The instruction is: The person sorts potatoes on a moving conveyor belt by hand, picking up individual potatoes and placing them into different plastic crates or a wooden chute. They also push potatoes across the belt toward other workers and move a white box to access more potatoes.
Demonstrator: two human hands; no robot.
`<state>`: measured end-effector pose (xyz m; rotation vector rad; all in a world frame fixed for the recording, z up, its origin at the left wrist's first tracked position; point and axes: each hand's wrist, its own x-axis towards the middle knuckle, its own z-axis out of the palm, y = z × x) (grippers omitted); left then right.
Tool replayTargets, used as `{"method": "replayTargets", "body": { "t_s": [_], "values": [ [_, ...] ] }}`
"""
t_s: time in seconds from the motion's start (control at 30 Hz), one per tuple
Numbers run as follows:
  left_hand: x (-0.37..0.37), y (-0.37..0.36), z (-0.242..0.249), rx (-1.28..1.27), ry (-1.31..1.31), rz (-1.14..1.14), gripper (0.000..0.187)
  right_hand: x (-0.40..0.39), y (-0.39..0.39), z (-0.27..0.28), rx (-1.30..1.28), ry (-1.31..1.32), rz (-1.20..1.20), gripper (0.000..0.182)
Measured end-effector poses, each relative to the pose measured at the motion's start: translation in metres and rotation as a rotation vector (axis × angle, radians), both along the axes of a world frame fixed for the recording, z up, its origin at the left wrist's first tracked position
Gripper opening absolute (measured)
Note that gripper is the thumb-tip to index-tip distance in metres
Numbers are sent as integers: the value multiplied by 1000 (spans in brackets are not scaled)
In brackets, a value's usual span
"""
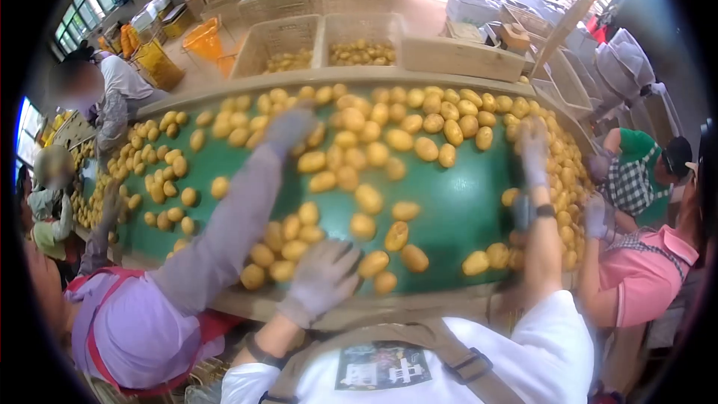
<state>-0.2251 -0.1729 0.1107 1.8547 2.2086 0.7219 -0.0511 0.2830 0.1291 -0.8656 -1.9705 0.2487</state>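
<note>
Left hand [323, 275]: it wears a gray glove. It rests, fingers spread, on the near edge of the green tabletop [456, 209]. It touches a small bunch of potatoes [280, 251]. It does not grip any of them.
Right hand [534, 151]: it also wears a gray glove. It is stretched far out over the right side of the tabletop. It is above the row of potatoes [562, 179] that runs along the right edge. It looks blurry, so I cannot tell if it grips one.
The two hands: well apart, one near and low, one far and to the right.
Loose potatoes: many yellow ones lie all over the green top. One potato [373, 262] lies just beside the left hand.
Person on the left: a long gray sleeve [224, 232] reaches across the tabletop, and its gloved hand [288, 129] is over the potatoes near the far rim.
Person on the right: a pink shirt [647, 269], with a gloved hand [594, 217] at the right edge.
Baskets [359, 37]: they stand behind the far rim, and some have potatoes inside.
</note>
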Motion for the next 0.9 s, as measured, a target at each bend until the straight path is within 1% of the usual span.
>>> {"method": "replayTargets", "body": {
  "t_s": [0.07, 0.1, 0.17, 0.2, 0.23, 0.27, 0.3, 0.33, 0.37, 0.4, 0.43, 0.47, 0.53, 0.57, 0.63, 0.67, 0.7, 0.73, 0.8, 0.83, 0.87, 0.9],
  "values": [
    [5, 14, 12, -22, -52, -73, 55, 26, 39, -32, -184, -53, -107, 28],
    [7, 20, 15, 14, -14, -103, 55, 27, 47, -45, -276, -67, -113, 30],
    [10, 27, 17, 72, 58, -172, 56, 8, 55, -66, -354, -55, -40, 32],
    [12, 29, 13, 59, 38, -191, 56, -5, 55, -75, -428, 4, 19, 33],
    [14, 31, 7, 44, 19, -208, 56, -18, 32, -57, -186, -286, -56, 31],
    [14, 33, 0, 36, 4, -218, 56, -37, 12, -44, -245, -290, -40, 34],
    [13, 33, -9, 34, -10, -207, 53, -54, 15, -51, -498, -256, 47, 33],
    [14, 32, -19, 31, -28, -194, 51, -69, 16, -77, -391, -256, 117, 34],
    [15, 30, -25, 26, -49, -182, 48, -79, 14, -99, -298, -303, 143, 40],
    [16, 29, -24, -3, -22, -195, 45, -88, -18, -90, -300, -310, 120, 47],
    [17, 29, -21, -29, 2, -205, 43, -98, -30, -90, -465, -324, 120, 52],
    [15, 18, -20, -55, 26, -217, 40, -108, -57, -78, -556, -280, 228, 55],
    [16, 16, -23, -16, 33, -185, 32, -130, -111, -51, -760, -190, 425, 61],
    [14, 14, -23, 2, 41, -169, 28, -140, -134, -51, -871, -143, 509, 63],
    [1, 7, -21, -27, 122, -83, 22, -158, -170, -86, -974, -87, 750, 68],
    [-9, 2, -20, -41, 164, -39, 19, -170, -194, -91, -836, -206, 767, 72],
    [-28, -16, -10, -26, 243, 64, 17, -174, -230, -62, -796, -346, 856, 74],
    [-44, -23, -3, -16, 321, 172, 15, -178, -249, -65, -711, -478, 891, 73],
    [-77, -57, -13, -380, 400, 470, 21, -182, -269, -52, -775, -662, 1064, 71],
    [-99, -85, -33, -288, 450, 577, 21, -179, -270, -27, -931, -718, 1199, 68],
    [-117, -111, -50, -190, 503, 681, 23, -180, -264, -23, -886, -695, 1322, 60],
    [-119, -128, -53, -162, 392, 810, 25, -182, -258, -20, -844, -667, 1444, 53]
  ]
}}
